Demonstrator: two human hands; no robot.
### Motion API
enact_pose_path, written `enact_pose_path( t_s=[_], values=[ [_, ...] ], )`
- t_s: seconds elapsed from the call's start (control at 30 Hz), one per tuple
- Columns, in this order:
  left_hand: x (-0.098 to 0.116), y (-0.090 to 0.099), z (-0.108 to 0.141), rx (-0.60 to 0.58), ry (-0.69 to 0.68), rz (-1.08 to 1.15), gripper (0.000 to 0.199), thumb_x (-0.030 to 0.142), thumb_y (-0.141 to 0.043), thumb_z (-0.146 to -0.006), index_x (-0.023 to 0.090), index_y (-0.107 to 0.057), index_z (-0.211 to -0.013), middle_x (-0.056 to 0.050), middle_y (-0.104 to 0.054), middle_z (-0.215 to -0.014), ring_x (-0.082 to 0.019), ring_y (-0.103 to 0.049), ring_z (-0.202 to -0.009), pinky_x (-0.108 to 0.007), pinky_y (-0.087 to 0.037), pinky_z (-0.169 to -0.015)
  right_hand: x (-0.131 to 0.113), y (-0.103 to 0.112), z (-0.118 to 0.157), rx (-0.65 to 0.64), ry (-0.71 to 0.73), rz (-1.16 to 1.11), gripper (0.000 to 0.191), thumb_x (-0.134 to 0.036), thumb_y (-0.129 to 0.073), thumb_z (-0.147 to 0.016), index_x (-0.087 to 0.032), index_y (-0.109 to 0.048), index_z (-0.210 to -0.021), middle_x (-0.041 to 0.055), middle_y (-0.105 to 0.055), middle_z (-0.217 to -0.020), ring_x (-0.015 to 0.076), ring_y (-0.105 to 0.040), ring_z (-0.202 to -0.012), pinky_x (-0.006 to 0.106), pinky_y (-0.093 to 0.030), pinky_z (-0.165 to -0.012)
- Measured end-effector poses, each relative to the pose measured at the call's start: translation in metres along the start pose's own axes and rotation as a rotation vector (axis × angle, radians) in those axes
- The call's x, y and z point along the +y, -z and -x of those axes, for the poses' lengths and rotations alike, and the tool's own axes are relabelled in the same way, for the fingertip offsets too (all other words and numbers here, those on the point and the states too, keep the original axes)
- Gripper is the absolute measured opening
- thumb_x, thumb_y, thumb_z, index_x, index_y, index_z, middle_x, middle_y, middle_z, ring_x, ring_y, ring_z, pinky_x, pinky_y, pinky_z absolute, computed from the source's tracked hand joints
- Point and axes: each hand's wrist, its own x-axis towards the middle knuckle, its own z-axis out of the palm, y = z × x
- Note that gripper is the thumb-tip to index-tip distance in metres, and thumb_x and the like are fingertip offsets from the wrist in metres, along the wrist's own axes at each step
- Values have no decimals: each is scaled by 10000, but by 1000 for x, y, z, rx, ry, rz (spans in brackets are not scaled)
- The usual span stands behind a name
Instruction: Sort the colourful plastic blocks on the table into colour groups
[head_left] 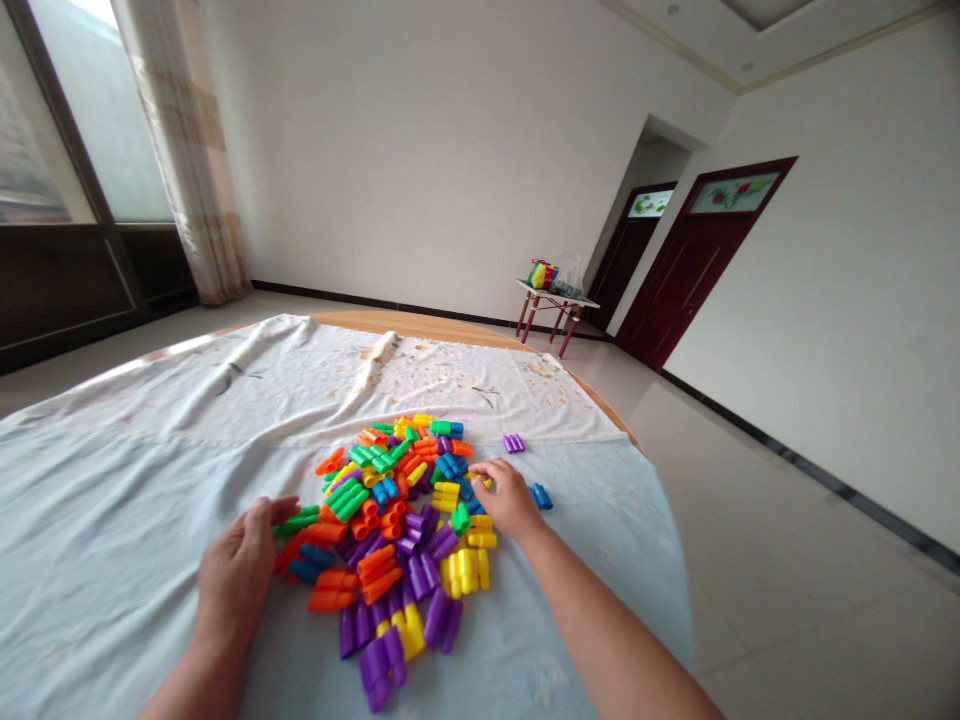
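Note:
A heap of plastic tube-shaped pieces in orange, green, purple, yellow and blue lies on the cloth-covered round table point(615, 560). At the heap's left edge, my left hand point(241, 560) is closed on a green piece point(298, 521), fingers and thumb together around its left end. Orange pieces and a blue piece point(311, 564) lie just right of that hand. On the right edge, my right hand point(507, 497) has its fingers curved over a yellow piece point(478, 480), and its fingertips are partly hidden. Blue pieces point(451, 467) and yellow pieces point(445, 496) lie beside its fingertips.
A purple piece point(514, 443) lies apart behind my right hand, and a blue one point(541, 496) lies to its right. Folds run across the cloth. Beyond the table stands a small table point(581, 298) with bags on it, near dark red doors point(679, 270).

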Motion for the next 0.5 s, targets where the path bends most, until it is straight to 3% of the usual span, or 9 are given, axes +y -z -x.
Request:
enact_pose_path(
  t_s=[0.23,0.5],
  values=[
    [-4,-1,-1,-1,-30,39,472,527,-399,-752,149,-675,-810,-90,-704,-796,-252,-637,-808,-390,-497,-813,9,-28,-42,18,-22,119,292,-120,-500,-769,-171,-639,-1021,90,-646,-1004,217,-560,-1006,366,-440,-922],
    [-6,-1,-1,-4,-47,58,471,542,-413,-743,153,-677,-776,-82,-709,-773,-243,-648,-778,-354,-524,-745,18,-55,-87,-40,-4,179,428,-64,-481,-750,-156,-587,-1154,106,-572,-1222,222,-463,-1177,393,-341,-1029]
  ],
)
